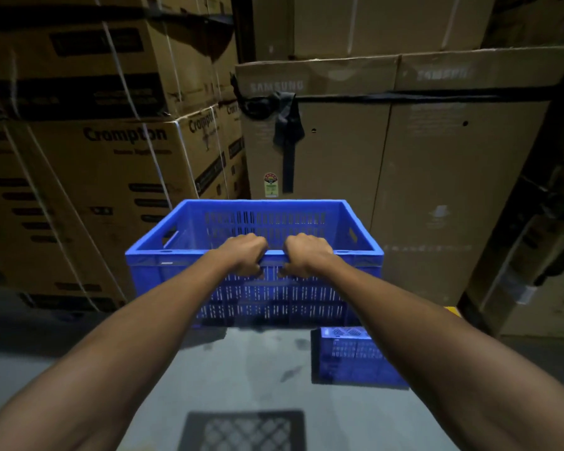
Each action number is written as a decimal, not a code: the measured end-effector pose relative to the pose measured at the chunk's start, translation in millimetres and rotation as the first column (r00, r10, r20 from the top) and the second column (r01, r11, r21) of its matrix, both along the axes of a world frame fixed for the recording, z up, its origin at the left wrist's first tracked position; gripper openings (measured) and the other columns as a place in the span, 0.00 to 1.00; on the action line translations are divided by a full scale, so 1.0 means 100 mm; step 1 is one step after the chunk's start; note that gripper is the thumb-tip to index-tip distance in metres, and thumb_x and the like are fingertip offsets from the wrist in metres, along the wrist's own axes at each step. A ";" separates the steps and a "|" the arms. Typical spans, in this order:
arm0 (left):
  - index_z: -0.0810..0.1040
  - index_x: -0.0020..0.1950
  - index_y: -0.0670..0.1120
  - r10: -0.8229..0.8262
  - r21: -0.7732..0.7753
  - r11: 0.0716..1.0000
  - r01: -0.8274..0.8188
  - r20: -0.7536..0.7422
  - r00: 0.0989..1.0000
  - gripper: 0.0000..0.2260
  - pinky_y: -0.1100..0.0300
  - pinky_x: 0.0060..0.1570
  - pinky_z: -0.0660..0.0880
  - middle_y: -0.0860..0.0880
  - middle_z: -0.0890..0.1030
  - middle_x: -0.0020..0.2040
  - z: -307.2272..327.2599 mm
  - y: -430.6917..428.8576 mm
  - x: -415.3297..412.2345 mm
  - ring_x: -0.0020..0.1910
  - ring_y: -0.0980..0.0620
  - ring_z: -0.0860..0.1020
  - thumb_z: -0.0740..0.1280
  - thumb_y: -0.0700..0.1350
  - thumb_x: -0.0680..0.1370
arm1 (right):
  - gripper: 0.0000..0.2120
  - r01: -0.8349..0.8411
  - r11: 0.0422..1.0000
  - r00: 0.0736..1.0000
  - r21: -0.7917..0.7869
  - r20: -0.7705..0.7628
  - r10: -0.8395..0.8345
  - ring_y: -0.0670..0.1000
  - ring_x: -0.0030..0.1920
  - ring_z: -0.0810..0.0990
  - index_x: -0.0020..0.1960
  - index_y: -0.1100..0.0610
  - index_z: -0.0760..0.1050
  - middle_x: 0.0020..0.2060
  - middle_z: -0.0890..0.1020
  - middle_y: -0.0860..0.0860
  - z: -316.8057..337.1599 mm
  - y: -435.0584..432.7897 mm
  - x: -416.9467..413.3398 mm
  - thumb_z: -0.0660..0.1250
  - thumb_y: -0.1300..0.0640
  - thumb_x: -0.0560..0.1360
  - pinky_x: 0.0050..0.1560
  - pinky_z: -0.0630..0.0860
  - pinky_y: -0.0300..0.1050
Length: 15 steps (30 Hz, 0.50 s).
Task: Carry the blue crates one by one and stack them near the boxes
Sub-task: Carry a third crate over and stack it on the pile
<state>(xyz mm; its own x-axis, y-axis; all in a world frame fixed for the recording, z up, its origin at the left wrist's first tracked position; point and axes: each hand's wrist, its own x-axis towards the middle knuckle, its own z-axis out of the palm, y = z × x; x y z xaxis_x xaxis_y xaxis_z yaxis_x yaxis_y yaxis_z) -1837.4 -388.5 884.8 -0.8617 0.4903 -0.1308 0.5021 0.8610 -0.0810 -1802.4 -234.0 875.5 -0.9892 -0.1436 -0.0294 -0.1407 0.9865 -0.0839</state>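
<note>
Under the curled fingers (255, 270) of both hands, the crate (274, 304) is hanging by its near rim, open side up, its slatted near wall dropping away below the knuckles and its base appearing clear of the floor (225, 369). The left hand (243, 253) and right hand (306, 255) are gripping that rim side by side, close together at its middle, fingers clamped tight round the edge. Below and to the right of the right hand, a second crate (355, 356) is sitting on the floor. Beyond the fingers, Samsung boxes (404, 157) are standing past the crate's far wall, a black strap (287, 125) running round them. Left of the left hand, Crompton boxes (95, 190) are standing stacked. Nearer than the hands, a dark latticed patch (245, 431) is lying on the floor.
</note>
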 end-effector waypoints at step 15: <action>0.76 0.52 0.46 -0.124 0.043 0.990 0.131 -0.133 0.983 0.09 0.52 0.45 0.67 0.42 0.78 0.54 -0.85 0.17 -1.60 0.54 0.41 0.76 0.69 0.47 0.75 | 0.16 0.146 0.987 0.984 0.074 -0.118 -0.137 0.58 0.47 0.82 0.52 0.52 0.79 0.46 0.83 0.53 -0.78 0.10 -1.45 0.70 0.42 0.73 0.45 0.74 0.49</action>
<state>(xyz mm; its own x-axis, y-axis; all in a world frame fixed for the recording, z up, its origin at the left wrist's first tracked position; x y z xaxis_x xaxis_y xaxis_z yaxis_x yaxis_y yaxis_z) -1997.6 -371.7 799.4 -0.7996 0.6005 0.0062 0.5963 0.7951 -0.1102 -1947.8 -224.4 797.8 -0.9970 -0.0039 0.0771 -0.0034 1.0000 0.0067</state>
